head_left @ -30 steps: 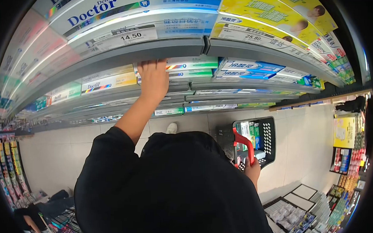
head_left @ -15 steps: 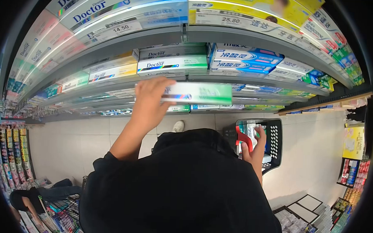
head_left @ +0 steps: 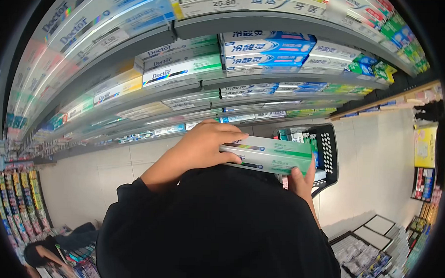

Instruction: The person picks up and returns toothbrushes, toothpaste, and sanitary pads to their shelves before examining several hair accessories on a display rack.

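A white and green toothpaste box [head_left: 266,153] is held level in front of my chest. My left hand [head_left: 207,144] grips its left end, with fingers over the top and thumb on the near side. At the other end, my right hand [head_left: 303,180] has its thumb on the near face and a finger along the green edge. Just behind and beneath lies a black shopping basket [head_left: 328,152] with several boxes in it, partly covered by the toothpaste box and my right hand. The basket's red handle is hidden.
Shelves ahead carry more Doctor toothpaste boxes [head_left: 183,71] and blue and white boxes [head_left: 267,47]. A price label [head_left: 220,4] reads 25.80. Another person [head_left: 57,248] bends near a cart at lower left. Racks of packets [head_left: 19,200] line the left side.
My left hand has brought the toothpaste box down and right, away from the shelf front. My right hand, earlier apart from it by the basket's red handle, now holds its right end.
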Demonstrator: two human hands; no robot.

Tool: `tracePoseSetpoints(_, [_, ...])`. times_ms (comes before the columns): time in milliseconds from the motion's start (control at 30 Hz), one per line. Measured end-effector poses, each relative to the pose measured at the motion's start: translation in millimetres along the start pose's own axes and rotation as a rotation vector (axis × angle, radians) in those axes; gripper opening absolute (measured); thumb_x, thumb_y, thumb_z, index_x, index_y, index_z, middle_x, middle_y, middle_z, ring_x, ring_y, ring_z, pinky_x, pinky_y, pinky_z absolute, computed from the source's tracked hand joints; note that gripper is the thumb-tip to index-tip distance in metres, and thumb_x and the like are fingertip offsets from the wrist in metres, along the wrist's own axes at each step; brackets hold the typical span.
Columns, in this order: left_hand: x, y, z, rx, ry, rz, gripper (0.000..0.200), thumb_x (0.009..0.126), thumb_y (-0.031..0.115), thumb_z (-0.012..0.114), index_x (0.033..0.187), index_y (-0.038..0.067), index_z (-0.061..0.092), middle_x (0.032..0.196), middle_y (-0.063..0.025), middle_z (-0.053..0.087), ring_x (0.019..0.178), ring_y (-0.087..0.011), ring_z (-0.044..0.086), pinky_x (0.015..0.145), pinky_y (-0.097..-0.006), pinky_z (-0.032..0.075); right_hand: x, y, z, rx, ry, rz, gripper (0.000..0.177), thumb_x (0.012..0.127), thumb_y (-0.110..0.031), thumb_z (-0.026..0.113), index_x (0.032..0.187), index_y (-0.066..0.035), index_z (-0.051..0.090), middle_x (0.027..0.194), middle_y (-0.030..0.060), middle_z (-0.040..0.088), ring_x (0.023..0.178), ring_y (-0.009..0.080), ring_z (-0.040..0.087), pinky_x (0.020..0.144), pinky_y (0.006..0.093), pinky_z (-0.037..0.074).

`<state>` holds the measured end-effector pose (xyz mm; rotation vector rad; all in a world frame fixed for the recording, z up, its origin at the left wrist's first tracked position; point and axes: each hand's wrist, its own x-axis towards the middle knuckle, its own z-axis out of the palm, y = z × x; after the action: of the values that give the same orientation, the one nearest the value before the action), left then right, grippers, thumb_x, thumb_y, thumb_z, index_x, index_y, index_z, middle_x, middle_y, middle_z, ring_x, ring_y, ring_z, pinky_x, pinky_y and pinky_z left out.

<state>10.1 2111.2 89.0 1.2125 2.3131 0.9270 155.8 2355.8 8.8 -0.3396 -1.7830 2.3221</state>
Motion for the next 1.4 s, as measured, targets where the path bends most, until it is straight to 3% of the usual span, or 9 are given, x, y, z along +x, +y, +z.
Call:
tracePoseSetpoints(100, [13.2, -5.7, -9.0, 0.176, 0.172, 0.158, 0.048, 0.073, 0.034, 0.075, 0.113, 0.008, 0.063, 0.115, -0.0095, 0.059, 0.101, -0.0279, 0.057, 0.092, -0.0381, 0.039, 0.9, -2.6, 1.7, 0.194, 0.08, -0.068, 0.054, 0.087, -0.031, 0.063, 0.125, 0.001, 0.042, 0.115, 0.0111, 0.053, 0.105, 0.019, 0.052, 0.092, 0.0332, 0.04])
tracePoseSetpoints(200, [20.6, -14.8, -30.1, 0.021, 0.379, 0.044, 0.051, 0.077, 0.024, 0.073, 0.123, 0.008, 0.057, 0.116, -0.012, 0.058, 0.101, -0.0254, 0.057, 0.09, -0.0365, 0.042, 7.8, 0.9, 4.7, 0.352, 0.255, -0.109, 0.051, 0.09, -0.03, 0.058, 0.127, 0.001, 0.041, 0.121, 0.0134, 0.052, 0.111, 0.023, 0.052, 0.096, 0.0371, 0.041])
tracePoseSetpoints(400, [21.4, -42.9, -27.7, -1.016, 0.097, -0.029, 0.072, 0.083, 0.013, 0.066, 0.144, 0.007, 0.027, 0.115, -0.011, 0.054, 0.108, -0.0171, 0.052, 0.092, -0.0313, 0.041, 26.1, -27.0, 35.3, 0.319, 0.337, -0.09, 0.047, 0.093, -0.038, 0.051, 0.115, 0.003, 0.048, 0.1, 0.015, 0.063, 0.083, 0.0236, 0.064, 0.065, 0.0336, 0.051])
tracePoseSetpoints(500, [23.6, -55.5, -23.6, -0.806, 0.138, 0.064, 0.071, 0.081, 0.012, 0.068, 0.141, 0.005, 0.032, 0.112, -0.0087, 0.053, 0.107, -0.017, 0.052, 0.093, -0.0312, 0.039, 31.5, -27.3, 35.4, 0.247, 0.281, 0.004, 0.045, 0.093, -0.038, 0.051, 0.111, 0.002, 0.05, 0.089, 0.0127, 0.064, 0.076, 0.0199, 0.062, 0.065, 0.0313, 0.049])
tracePoseSetpoints(733, [29.6, -74.2, -31.8, -0.925, 0.179, 0.034, 0.056, 0.079, 0.01, 0.068, 0.128, 0.004, 0.042, 0.11, -0.0087, 0.053, 0.105, -0.0158, 0.052, 0.091, -0.032, 0.041, 29.3, -15.5, 38.8, 0.096, 0.236, -0.012, 0.055, 0.09, -0.037, 0.056, 0.124, 0.003, 0.043, 0.102, 0.0113, 0.06, 0.084, 0.0171, 0.058, 0.07, 0.0275, 0.045])
tracePoseSetpoints(933, [40.0, -76.8, -33.2, -0.98, 0.151, 0.046, 0.044, 0.079, 0.01, 0.067, 0.117, 0.004, 0.045, 0.109, -0.0082, 0.054, 0.103, -0.0145, 0.052, 0.088, -0.0307, 0.042, 32.6, -19.5, 40.8, 0.107, 0.178, -0.092, 0.089, 0.083, -0.032, 0.064, 0.147, -0.002, 0.01, 0.138, 0.0194, 0.04, 0.108, 0.0221, 0.054, 0.08, 0.0284, 0.046])
tracePoseSetpoints(1133, [44.5, -80.2, -26.4, -1.013, 0.147, -0.004, 0.042, 0.08, 0.01, 0.066, 0.117, 0.004, 0.045, 0.103, -0.0057, 0.055, 0.095, -0.0115, 0.053, 0.08, -0.0259, 0.044, 26.7, -22.3, 40.8, -0.004, 0.163, -0.125, 0.09, 0.078, -0.019, 0.067, 0.147, -0.005, 0.011, 0.148, 0.0179, 0.026, 0.128, 0.0267, 0.04, 0.098, 0.0352, 0.042])
tracePoseSetpoints(1267, [46.6, -84.1, -20.6, -1.131, 0.082, -0.181, 0.036, 0.085, 0.014, 0.06, 0.116, 0.004, 0.046, 0.099, -0.0065, 0.057, 0.077, -0.0092, 0.055, 0.051, -0.0205, 0.04, 22.3, -21.9, 36.0, 0.036, 0.207, -0.066, 0.081, 0.079, -0.014, 0.068, 0.144, -0.002, 0.021, 0.148, 0.0135, 0.026, 0.131, 0.0264, 0.037, 0.105, 0.0377, 0.034])
tracePoseSetpoints(1400, [48.6, -74.4, -13.7, -1.318, 0.145, -0.256, 0.042, 0.089, 0.016, 0.054, 0.127, 0.005, 0.043, 0.095, -0.0074, 0.058, 0.066, -0.0088, 0.053, 0.048, -0.0209, 0.037, 18.0, -9.2, 20.9, 0.184, 0.273, -0.001, 0.07, 0.079, -0.012, 0.068, 0.137, 0.0, 0.032, 0.131, 0.016, 0.047, 0.12, 0.025, 0.048, 0.101, 0.0365, 0.037])
